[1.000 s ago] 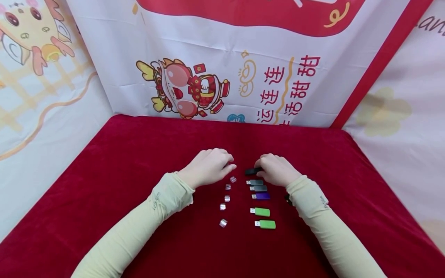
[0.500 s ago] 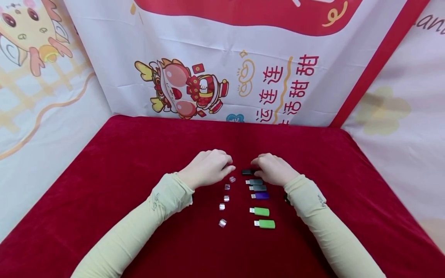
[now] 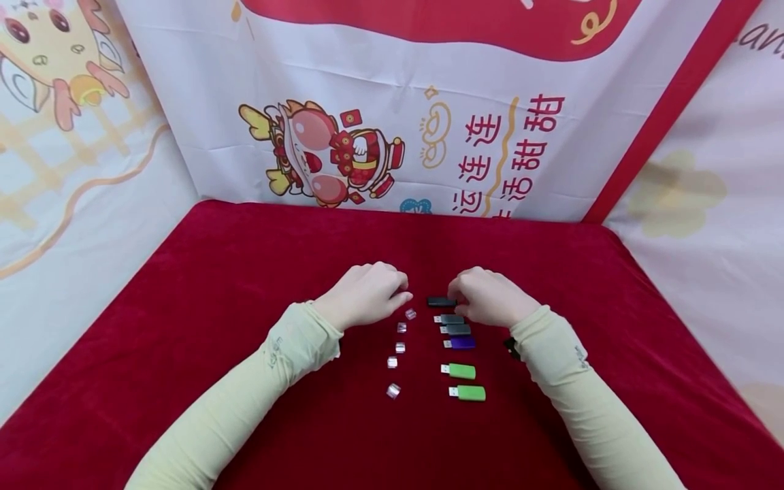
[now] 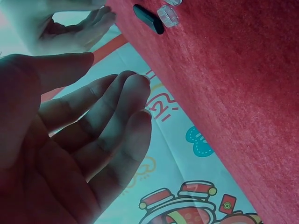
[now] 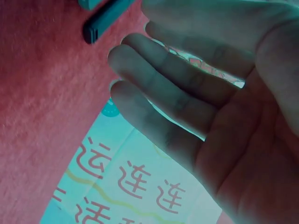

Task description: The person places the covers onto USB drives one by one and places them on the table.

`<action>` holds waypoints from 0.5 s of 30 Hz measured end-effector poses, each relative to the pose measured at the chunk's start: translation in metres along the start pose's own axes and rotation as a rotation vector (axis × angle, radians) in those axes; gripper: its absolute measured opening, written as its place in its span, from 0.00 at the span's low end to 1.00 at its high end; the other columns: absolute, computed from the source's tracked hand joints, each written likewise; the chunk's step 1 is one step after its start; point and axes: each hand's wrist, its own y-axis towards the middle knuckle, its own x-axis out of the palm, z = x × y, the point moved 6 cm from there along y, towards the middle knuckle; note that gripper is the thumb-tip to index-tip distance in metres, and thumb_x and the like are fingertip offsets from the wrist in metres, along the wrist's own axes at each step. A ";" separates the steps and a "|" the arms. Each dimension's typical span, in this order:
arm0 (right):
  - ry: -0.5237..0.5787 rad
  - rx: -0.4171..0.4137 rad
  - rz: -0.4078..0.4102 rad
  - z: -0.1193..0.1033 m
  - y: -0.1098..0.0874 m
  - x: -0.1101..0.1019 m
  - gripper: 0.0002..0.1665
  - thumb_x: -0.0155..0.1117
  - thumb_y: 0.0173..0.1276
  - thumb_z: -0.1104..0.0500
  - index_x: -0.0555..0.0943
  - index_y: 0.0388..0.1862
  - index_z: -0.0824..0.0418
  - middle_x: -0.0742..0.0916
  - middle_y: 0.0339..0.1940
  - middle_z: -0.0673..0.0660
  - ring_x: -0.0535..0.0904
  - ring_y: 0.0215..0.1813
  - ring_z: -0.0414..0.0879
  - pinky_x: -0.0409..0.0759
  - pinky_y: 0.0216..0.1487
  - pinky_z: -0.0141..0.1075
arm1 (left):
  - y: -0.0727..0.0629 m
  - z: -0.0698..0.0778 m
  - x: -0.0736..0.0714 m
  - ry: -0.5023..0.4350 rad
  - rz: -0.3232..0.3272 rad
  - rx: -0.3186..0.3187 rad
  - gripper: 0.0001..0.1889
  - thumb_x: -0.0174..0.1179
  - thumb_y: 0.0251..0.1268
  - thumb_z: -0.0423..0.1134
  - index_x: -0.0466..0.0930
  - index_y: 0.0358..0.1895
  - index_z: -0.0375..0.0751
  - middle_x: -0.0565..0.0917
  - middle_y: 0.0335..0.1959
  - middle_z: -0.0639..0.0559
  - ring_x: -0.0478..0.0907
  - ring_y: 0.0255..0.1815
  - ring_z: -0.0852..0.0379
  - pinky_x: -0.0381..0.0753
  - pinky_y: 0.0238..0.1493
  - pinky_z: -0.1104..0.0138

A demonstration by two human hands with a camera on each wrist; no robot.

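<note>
On the red cloth, a black USB stick [image 3: 441,301] lies at the far end of a column of sticks. My right hand [image 3: 490,296] is just right of it, fingers loosely bent; in the right wrist view the stick [image 5: 105,21] lies apart from the fingertips. Nearer lie two grey USB sticks [image 3: 458,330], a purple one [image 3: 462,344] and two green ones [image 3: 470,393], metal plugs pointing left. My left hand [image 3: 367,296] hovers left of the black stick, holding nothing, its fingers relaxed. Below its fingertips is a small clear piece [image 3: 410,314], also in the left wrist view [image 4: 168,16].
Several more small clear pieces [image 3: 400,348] run in a loose column left of the sticks. The red cloth [image 3: 294,422] covers the table. A printed white curtain [image 3: 404,82] hangs behind, with further printed sheets at the left and right sides.
The black USB stick has shifted slightly left and now lies straighter on the cloth. My right hand went left with it, then drew back right and let go. The left hand stays nearly still.
</note>
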 end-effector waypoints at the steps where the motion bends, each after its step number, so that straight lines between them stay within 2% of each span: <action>1: -0.004 -0.013 -0.008 -0.001 0.001 0.002 0.07 0.76 0.56 0.64 0.87 0.34 0.60 0.85 0.29 0.51 0.77 0.31 0.43 0.81 0.34 0.37 | 0.000 -0.001 0.001 0.000 -0.003 -0.003 0.09 0.63 0.67 0.48 0.86 0.42 0.48 0.83 0.34 0.57 0.78 0.33 0.61 0.79 0.33 0.67; 5: -0.019 -0.028 -0.030 -0.003 0.002 0.011 0.05 0.76 0.56 0.64 0.87 0.31 0.59 0.83 0.28 0.50 0.76 0.30 0.43 0.79 0.33 0.36 | 0.000 -0.002 0.002 0.000 -0.010 -0.012 0.09 0.63 0.67 0.48 0.86 0.42 0.49 0.82 0.33 0.57 0.78 0.31 0.62 0.78 0.32 0.68; 15: -0.020 -0.029 -0.046 -0.002 0.003 0.017 0.08 0.77 0.56 0.63 0.87 0.34 0.61 0.84 0.29 0.52 0.76 0.31 0.42 0.80 0.34 0.35 | 0.000 -0.001 0.002 -0.003 -0.020 -0.010 0.09 0.64 0.67 0.48 0.86 0.40 0.49 0.82 0.32 0.58 0.77 0.30 0.62 0.78 0.31 0.68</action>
